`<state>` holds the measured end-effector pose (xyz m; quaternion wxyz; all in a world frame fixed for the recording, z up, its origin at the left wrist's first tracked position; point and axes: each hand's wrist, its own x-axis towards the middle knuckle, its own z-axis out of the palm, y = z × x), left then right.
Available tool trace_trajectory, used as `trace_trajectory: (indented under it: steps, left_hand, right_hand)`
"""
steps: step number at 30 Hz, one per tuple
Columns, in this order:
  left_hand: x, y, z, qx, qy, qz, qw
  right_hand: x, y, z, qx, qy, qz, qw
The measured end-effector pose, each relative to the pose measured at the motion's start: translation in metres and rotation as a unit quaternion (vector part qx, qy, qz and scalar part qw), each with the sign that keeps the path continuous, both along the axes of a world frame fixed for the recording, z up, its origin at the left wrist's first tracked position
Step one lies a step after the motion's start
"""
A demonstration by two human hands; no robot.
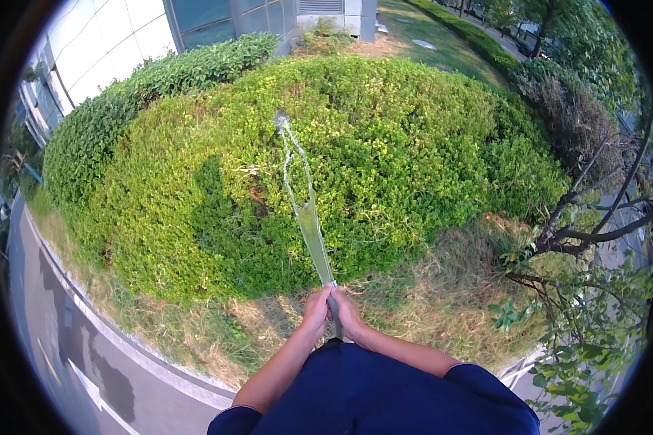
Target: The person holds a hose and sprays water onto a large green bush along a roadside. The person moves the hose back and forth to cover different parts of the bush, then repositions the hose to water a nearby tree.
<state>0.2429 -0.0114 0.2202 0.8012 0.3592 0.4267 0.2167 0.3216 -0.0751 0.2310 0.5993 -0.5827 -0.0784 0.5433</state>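
Both my hands close around the end of a grey hose, side by side in front of my body. My left hand grips it from the left, and my right hand from the right, thumbs near the opening. Out of the hose end shoots a stream of water, flat and wide at first, then splitting into two strands. It lands on a broad, trimmed green hedge ahead of me. The lower hose runs back toward my dark blue shirt and is hidden there.
Dry grass lies between me and the hedge. On the left a curb borders a grey road with wet patches. To the right stand bare branches and a leafy shrub. A building rises behind the hedge.
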Motion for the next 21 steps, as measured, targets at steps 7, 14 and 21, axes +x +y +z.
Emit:
trace_trajectory:
  steps: [7, 14, 21]
  left_hand:
    - [-0.021, -0.021, -0.053, 0.079, -0.015, -0.325, 0.942]
    - [0.003, -0.026, -0.096, 0.233, 0.115, -0.493, 0.831]
    - [-0.009, -0.036, -0.154, 0.182, 0.079, -0.469, 0.861]
  right_hand:
    - [0.021, -0.011, -0.003, -0.003, 0.049, 0.001, 0.999]
    - [0.019, -0.013, -0.009, -0.053, -0.041, -0.017, 0.998]
    - [0.018, -0.023, -0.018, -0.048, 0.022, 0.032, 0.998]
